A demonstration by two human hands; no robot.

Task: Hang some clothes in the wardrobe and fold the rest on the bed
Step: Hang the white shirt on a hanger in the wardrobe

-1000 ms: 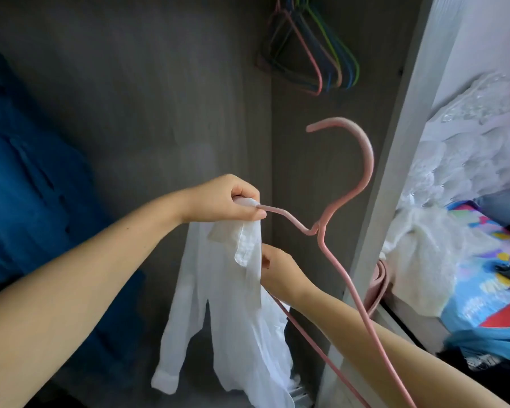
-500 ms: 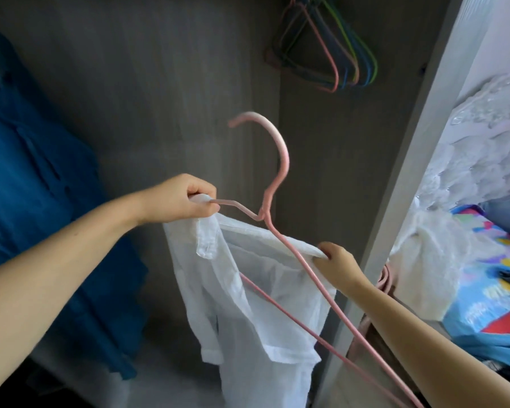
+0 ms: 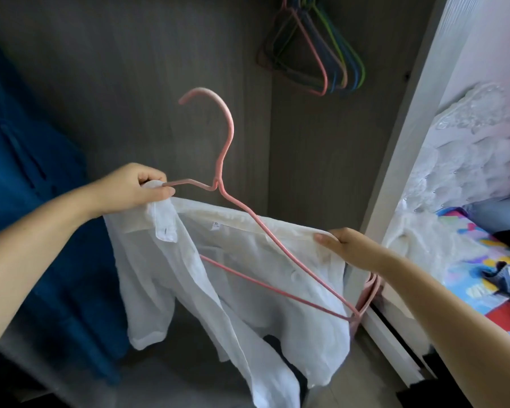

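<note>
Hanging step: we judge the shirt (image 3: pixel 218 269) is being fitted onto the hanger (image 3: pixel 239 207), not yet on any rail.
Shirt: white, sheer, held up inside the wardrobe (image 3: pixel 106 83), collar edge stretched between both hands, body and sleeve drooping below.
Hanger: pink wire, hook uppermost, its left shoulder inside the shirt at our left hand; its right shoulder runs down over the cloth toward lower right, outside the collar.
Left hand (image 3: pixel 136 189): fingers curled, pinching collar and hanger end together.
Right hand (image 3: pixel 345 245): thumb and fingers closed on the collar's far edge, just beside the hanger's right shoulder wire.
Key relation: the hanger's long axis slopes down from left hand to lower right; the free shoulder tip lies below and slightly right of the right hand, which is the nearer one. We judge that hand must carry the collar edge over that tip.
Risk: thin cloth may slip off the left end if the pinch eases.
Surroundings: spare hangers (image 3: pixel 315 54) hang above right; blue garment (image 3: pixel 27 187) at left; bed (image 3: pixel 468 275) with clothes at right.
</note>
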